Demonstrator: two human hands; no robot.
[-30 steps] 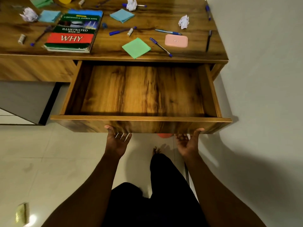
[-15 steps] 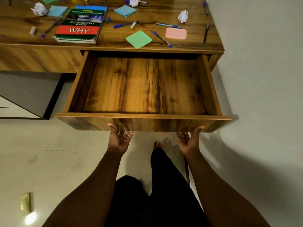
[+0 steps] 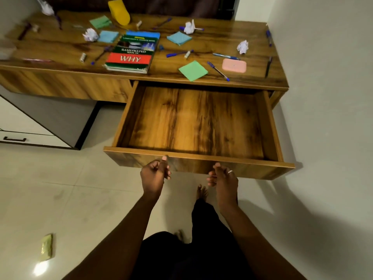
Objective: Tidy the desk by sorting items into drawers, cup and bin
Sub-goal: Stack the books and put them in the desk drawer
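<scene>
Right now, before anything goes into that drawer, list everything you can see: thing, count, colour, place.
drawer: 1, wood, pulled open, nothing inside
desk: 1, wood, against the wall
book: 1, green, red and blue, desk middle
sticky pads: 4; green front, green back, blue and blue beside the book
paper balls: at least 4, white, scattered
pens: several, mostly blue, scattered
pink case: 1, desk right
yellow cup: 1, desk back, tilted
left hand: at the drawer front, empty
right hand: at the drawer front, empty
</scene>
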